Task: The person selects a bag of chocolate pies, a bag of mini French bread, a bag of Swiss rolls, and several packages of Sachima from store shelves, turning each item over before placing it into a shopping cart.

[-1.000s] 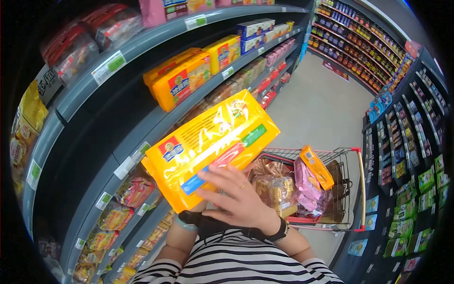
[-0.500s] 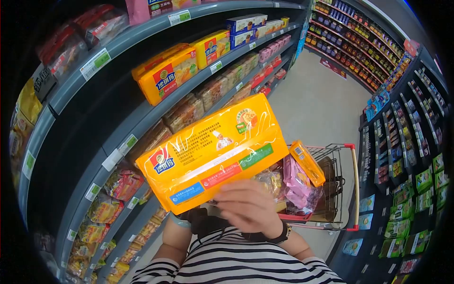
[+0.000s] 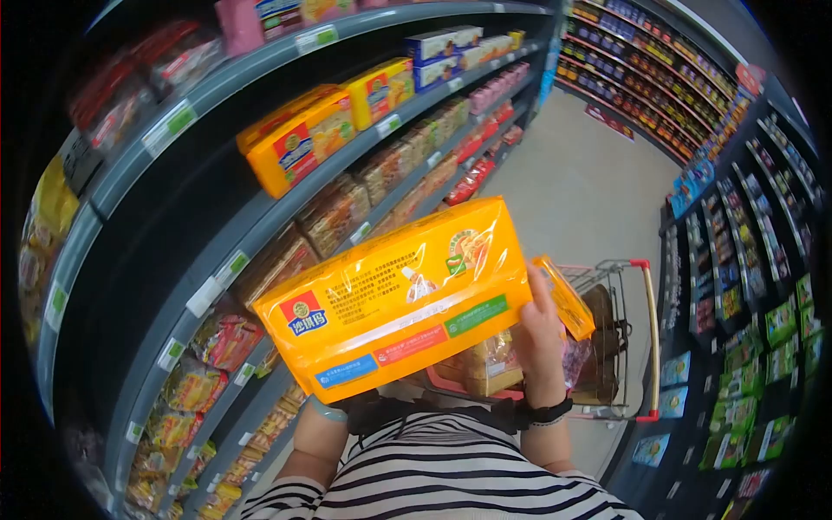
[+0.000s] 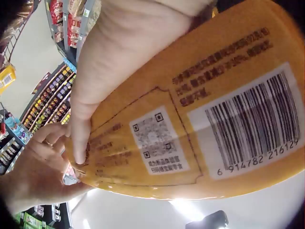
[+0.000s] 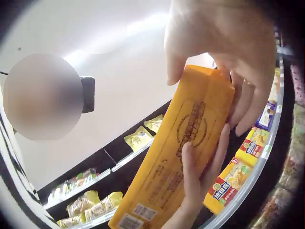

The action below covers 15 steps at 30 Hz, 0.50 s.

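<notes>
A yellow-orange snack packet (image 3: pixel 390 295), printed with small text and coloured strips, is held up in front of the striped shirt. My right hand (image 3: pixel 544 338) grips its right end, thumb on the near side. In the right wrist view, that hand (image 5: pixel 224 43) straddles the packet's end. My left hand is hidden behind the packet in the head view. The left wrist view shows the left hand (image 4: pixel 124 57) gripping the packet's barcode side, and in the right wrist view its fingers (image 5: pixel 190 171) lie along the packet's narrow side.
A shopping cart (image 3: pixel 641 347) stands at the right with a smaller orange packet (image 3: pixel 563 299) and bagged goods inside. Similar yellow packets (image 3: pixel 299 143) sit on the left shelf (image 3: pixel 217 286). Dark racks (image 3: pixel 737 286) line the right, and the aisle floor (image 3: pixel 563 173) runs between.
My right hand has left the packet's lower front edge and moved right to grip its right end. The packet has turned and dropped slightly, while the view has shifted a little.
</notes>
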Motion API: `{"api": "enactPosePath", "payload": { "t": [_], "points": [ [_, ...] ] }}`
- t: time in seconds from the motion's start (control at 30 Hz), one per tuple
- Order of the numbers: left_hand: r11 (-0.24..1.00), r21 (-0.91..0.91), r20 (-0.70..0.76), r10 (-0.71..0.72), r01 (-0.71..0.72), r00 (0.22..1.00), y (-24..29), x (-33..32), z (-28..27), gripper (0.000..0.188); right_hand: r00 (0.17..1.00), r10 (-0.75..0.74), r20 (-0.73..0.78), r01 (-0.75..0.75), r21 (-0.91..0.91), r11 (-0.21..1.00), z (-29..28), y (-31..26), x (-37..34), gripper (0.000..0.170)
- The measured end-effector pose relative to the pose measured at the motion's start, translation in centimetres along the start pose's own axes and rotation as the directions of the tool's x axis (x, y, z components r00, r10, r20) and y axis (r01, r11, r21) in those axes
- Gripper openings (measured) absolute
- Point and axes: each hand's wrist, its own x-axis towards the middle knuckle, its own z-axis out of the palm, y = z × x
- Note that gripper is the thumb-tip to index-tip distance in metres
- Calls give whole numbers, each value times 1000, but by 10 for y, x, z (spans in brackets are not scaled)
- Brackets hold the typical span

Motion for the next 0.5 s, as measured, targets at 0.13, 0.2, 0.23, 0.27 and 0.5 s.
{"api": "enactPosePath", "payload": {
  "t": [0.13, 0.2, 0.23, 0.27, 0.5],
  "points": [
    [990, 53, 139, -133, 127, 981, -28, -16, 0, 60, 978, 18, -210, -53, -163, 985, -24, 13, -22, 54],
    [978, 85, 211, -204, 190, 956, -39, -24, -7, 60, 934, 131, -332, -100, 108, 989, -39, 15, -33, 42],
    [972, 104, 237, -228, 209, 944, -44, -13, -1, 60, 922, 109, -371, -77, 99, 992, -50, 16, -41, 42],
    [967, 123, 255, -247, 222, 935, -50, -16, 0, 60, 882, 147, -448, -88, 150, 985, -60, 17, -51, 40],
    [456, -443, 358, -699, 772, 619, -79, 33, 71, 69, 529, 171, -831, -63, 162, 985, -130, 11, -114, 41]
  ]
}}
